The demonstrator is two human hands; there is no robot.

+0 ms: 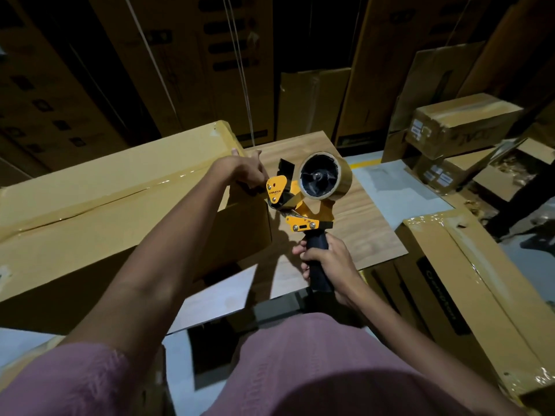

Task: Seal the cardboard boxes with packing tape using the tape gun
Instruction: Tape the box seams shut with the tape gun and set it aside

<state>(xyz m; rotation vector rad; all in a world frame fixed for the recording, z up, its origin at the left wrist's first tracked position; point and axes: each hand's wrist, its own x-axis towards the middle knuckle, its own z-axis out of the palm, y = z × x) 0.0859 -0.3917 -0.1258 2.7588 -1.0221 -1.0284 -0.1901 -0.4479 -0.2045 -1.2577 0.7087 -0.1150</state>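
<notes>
Wooden tabletop [360,211]: right hand [329,265] clamped round tape gun [303,199], left hand [246,172] seemingly gripping box [105,205] edge.

We see own body from above: left hand [247,172], right hand [326,261], both bare, no gloves, rings or watch visible. Forearms bare to above elbow. We wear pink-mauve top [300,364], fuzzy knit-like texture; short left sleeve [75,382] ends near upper arm. Fabric plain, unmarked.
</notes>
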